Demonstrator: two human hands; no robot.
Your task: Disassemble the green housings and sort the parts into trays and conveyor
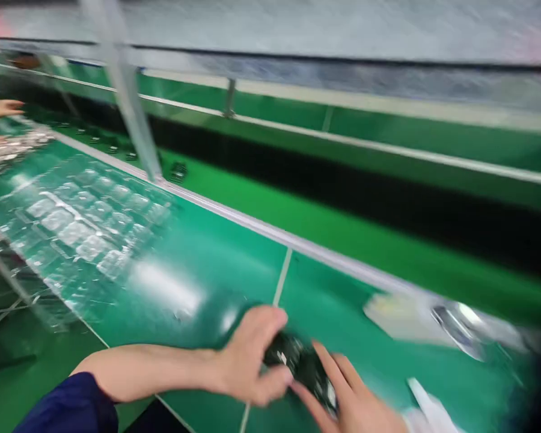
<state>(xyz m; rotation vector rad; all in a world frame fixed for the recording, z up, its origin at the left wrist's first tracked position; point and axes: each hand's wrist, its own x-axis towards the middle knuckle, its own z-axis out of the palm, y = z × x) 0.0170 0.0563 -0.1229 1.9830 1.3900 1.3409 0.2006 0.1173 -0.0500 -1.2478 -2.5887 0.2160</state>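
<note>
Between my two hands, low in the head view, is a dark, glossy part with small pale marks; blur hides its exact kind. My left hand grips its left end, the thumb and fingers around it. From the lower right, my right hand holds the other end with its fingers along the sides. The part is above the green tabletop.
A clear plastic tray with moulded pockets lies at left. Small dark parts sit on the green belt beyond a metal rail. A post rises there. Another person's hand is at far left. A whitish packet lies right.
</note>
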